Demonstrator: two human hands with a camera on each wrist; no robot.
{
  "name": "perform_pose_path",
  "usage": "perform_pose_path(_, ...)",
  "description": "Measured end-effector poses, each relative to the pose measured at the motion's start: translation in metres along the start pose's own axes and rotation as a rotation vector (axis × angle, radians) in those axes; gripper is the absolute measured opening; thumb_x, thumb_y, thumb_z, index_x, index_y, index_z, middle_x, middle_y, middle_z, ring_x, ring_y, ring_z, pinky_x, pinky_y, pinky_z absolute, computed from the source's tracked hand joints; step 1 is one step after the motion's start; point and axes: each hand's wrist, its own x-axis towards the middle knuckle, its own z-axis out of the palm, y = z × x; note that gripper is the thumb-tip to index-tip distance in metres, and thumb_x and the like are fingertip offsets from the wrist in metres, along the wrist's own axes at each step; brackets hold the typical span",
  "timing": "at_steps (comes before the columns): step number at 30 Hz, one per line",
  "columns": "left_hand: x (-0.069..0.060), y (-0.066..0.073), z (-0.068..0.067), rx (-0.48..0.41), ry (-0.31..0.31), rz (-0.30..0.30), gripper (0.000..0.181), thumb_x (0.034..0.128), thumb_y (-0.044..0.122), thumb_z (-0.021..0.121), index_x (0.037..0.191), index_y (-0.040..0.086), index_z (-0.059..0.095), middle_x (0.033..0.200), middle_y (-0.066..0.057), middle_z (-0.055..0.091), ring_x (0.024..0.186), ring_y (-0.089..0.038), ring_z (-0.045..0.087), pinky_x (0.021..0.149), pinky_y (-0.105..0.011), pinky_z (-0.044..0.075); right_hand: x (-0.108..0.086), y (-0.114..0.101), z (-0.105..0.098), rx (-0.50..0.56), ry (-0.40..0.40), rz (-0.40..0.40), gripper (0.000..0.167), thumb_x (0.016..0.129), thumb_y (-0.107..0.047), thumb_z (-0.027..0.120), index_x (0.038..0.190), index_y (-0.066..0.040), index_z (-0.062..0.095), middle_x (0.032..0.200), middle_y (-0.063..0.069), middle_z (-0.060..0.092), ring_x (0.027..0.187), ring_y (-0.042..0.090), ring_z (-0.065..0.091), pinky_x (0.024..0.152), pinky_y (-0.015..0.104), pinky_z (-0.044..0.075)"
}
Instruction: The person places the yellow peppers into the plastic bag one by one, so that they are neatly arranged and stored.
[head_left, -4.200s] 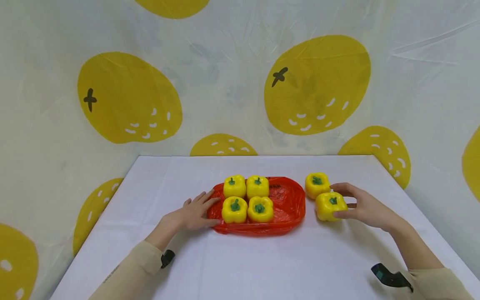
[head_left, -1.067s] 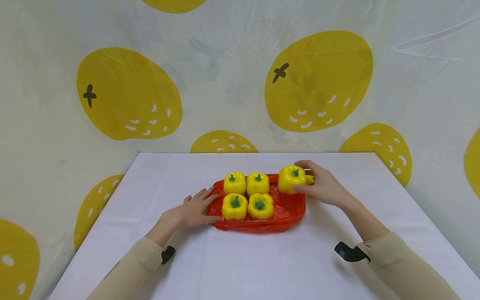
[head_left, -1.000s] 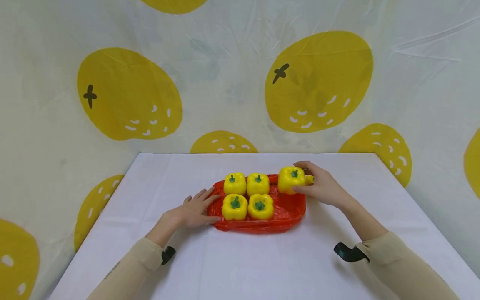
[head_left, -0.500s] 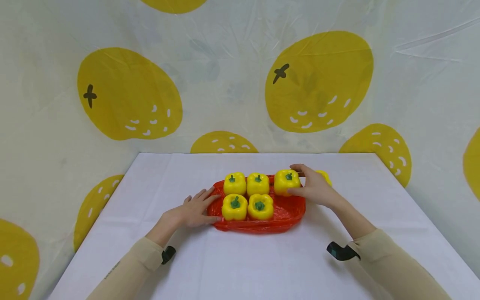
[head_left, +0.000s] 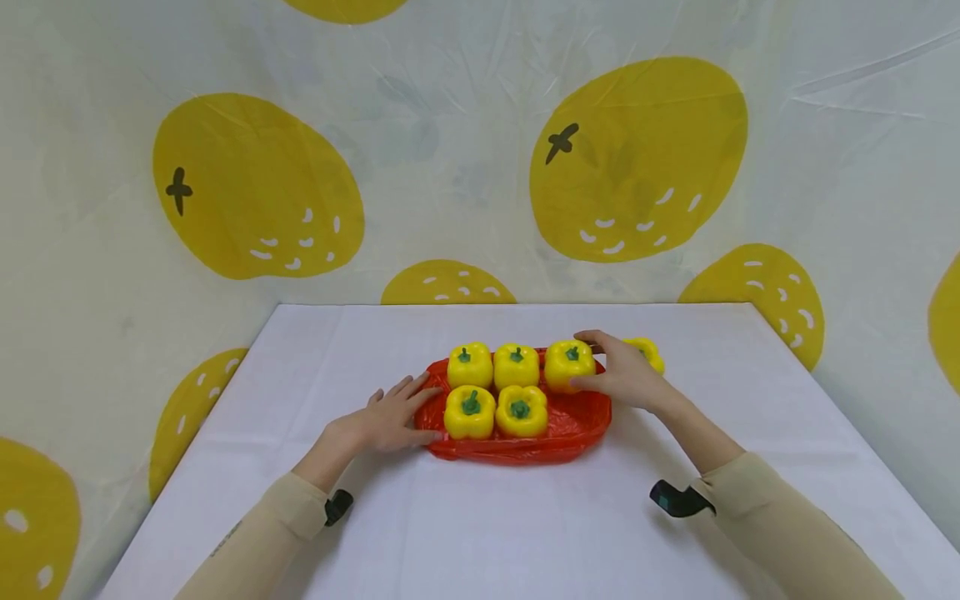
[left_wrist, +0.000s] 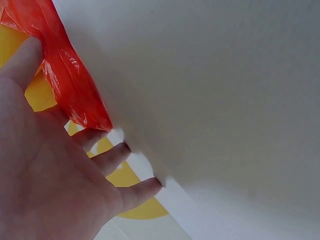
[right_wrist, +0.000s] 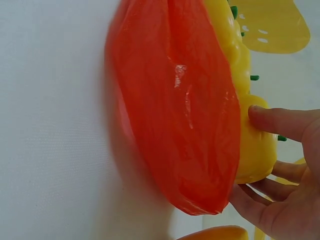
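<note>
My right hand (head_left: 624, 373) holds a yellow bell pepper (head_left: 567, 367) between thumb and fingers, at the back right of a shallow tray covered in red plastic (head_left: 581, 417). In the right wrist view the thumb lies on the side of that bell pepper (right_wrist: 257, 150), just above the red rim. Several other yellow bell peppers stand in the tray in two rows, stems up, one of them a front bell pepper (head_left: 470, 412). My left hand (head_left: 386, 419) rests at the tray's left end with fingers spread; in the left wrist view the thumb touches the red plastic (left_wrist: 75, 85).
One more yellow bell pepper (head_left: 651, 353) sits on the white table (head_left: 480, 525) right of the tray, partly hidden behind my right hand. A pale cloth printed with yellow fruit (head_left: 637, 158) hangs behind and beside the table.
My right hand has carried its bell pepper left from the table onto the tray's back right, and lowered it beside the back row. My left hand has stayed at the tray's left end.
</note>
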Motion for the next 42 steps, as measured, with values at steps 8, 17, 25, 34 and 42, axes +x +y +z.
perform_pose_path(8, -0.001, 0.003, -0.002, -0.012, -0.013, -0.01, 0.085, 0.0922, 0.063, 0.064, 0.162, 0.024, 0.033, 0.171, -0.007, 0.013, 0.155, -0.038, 0.01, 0.117, -0.071, 0.011, 0.002, -0.001, 0.007, 0.013, -0.04, 0.017, 0.073, 0.091, -0.023, 0.079, 0.149, 0.001, 0.043, 0.144, 0.024, 0.052, 0.128, 0.042, 0.051, 0.097, 0.053, 0.053)
perform_pose_path(17, -0.001, 0.002, -0.001, -0.003, -0.014, -0.011, 0.085, 0.0924, 0.062, 0.064, 0.162, 0.026, 0.032, 0.171, -0.007, 0.013, 0.155, -0.038, 0.009, 0.117, -0.071, 0.011, 0.001, 0.002, 0.009, 0.008, -0.04, 0.002, 0.077, 0.09, -0.024, 0.081, 0.152, -0.001, 0.041, 0.147, 0.024, 0.05, 0.131, 0.042, 0.049, 0.099, 0.055, 0.052)
perform_pose_path(25, -0.001, 0.001, -0.003, 0.0, -0.004, 0.013, 0.084, 0.0935, 0.061, 0.064, 0.162, 0.022, 0.034, 0.171, -0.009, 0.013, 0.154, -0.04, 0.011, 0.115, -0.073, 0.012, -0.008, 0.004, -0.005, 0.016, -0.003, -0.043, 0.074, 0.088, -0.025, 0.082, 0.148, -0.002, 0.045, 0.146, 0.025, 0.051, 0.132, 0.046, 0.049, 0.094, 0.054, 0.055)
perform_pose_path(34, -0.003, 0.001, -0.003, -0.001, -0.013, -0.005, 0.085, 0.0932, 0.061, 0.063, 0.162, 0.024, 0.032, 0.171, -0.008, 0.012, 0.155, -0.039, 0.01, 0.116, -0.072, 0.012, -0.031, 0.015, -0.036, 0.109, 0.074, -0.084, 0.052, 0.094, -0.016, 0.077, 0.14, -0.006, 0.055, 0.138, 0.017, 0.059, 0.125, 0.041, 0.058, 0.095, 0.046, 0.056)
perform_pose_path(42, -0.002, 0.005, -0.006, -0.009, -0.021, 0.0, 0.085, 0.0933, 0.06, 0.064, 0.162, 0.022, 0.032, 0.171, -0.01, 0.013, 0.155, -0.039, 0.011, 0.115, -0.073, 0.013, -0.046, 0.037, -0.059, 0.124, 0.212, -0.117, 0.045, 0.097, -0.012, 0.074, 0.137, -0.003, 0.057, 0.13, 0.019, 0.062, 0.11, 0.026, 0.064, 0.085, 0.008, 0.048)
